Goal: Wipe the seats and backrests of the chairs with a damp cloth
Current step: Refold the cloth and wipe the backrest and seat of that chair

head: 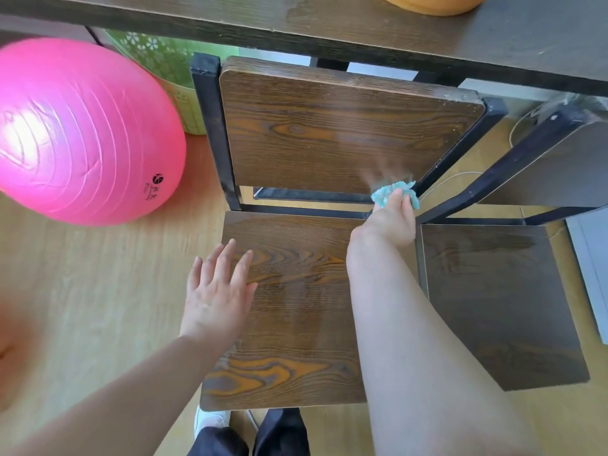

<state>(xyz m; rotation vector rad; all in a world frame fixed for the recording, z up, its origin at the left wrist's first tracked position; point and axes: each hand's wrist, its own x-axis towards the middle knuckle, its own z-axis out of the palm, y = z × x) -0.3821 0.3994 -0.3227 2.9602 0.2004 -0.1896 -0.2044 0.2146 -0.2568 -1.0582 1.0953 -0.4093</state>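
At the backrest's (pixel 329 126) five-o'clock corner, the right hand (pixel 391 222) grips the bunched blue cloth (pixel 393 192); the left hand (pixel 217 291), fingers spread, is over the seat's (pixel 296 324) nine-o'clock edge. Long overlapping strokes toward eleven o'clock should cover it evenly.

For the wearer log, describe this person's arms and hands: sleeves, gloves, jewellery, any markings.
The left hand and right hand are ungloved, with no ring, watch, bracelet or marking visible. The left arm and right arm are bare as far as the frame shows; no sleeve is in view.
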